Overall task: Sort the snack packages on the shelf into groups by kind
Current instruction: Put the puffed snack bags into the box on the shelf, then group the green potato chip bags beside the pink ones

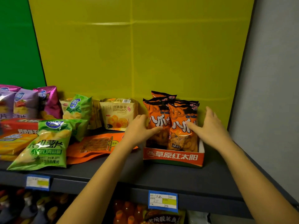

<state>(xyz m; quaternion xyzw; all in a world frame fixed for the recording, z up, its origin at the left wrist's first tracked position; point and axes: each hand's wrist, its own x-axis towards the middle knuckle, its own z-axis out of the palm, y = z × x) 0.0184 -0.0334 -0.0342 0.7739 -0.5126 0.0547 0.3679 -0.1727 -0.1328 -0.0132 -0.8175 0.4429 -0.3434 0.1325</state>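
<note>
Your left hand and right hand are both spread wide, flanking the orange snack bags standing in the red tray on the shelf. Squeeze unevenly and those bags could topple out, probably onto the flat orange pouch.

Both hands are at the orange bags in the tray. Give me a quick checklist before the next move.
1. Orange bags upright in the red tray: ok.
2. Left hand on the left front bag: ok.
3. Right hand on the right front bag: ok.
4. Grip closed on either bag: not ok, fingers spread.
5. Only one kind in the tray: ok.
6. Green chip bags grouped: not ok, still mixed with others.
</note>
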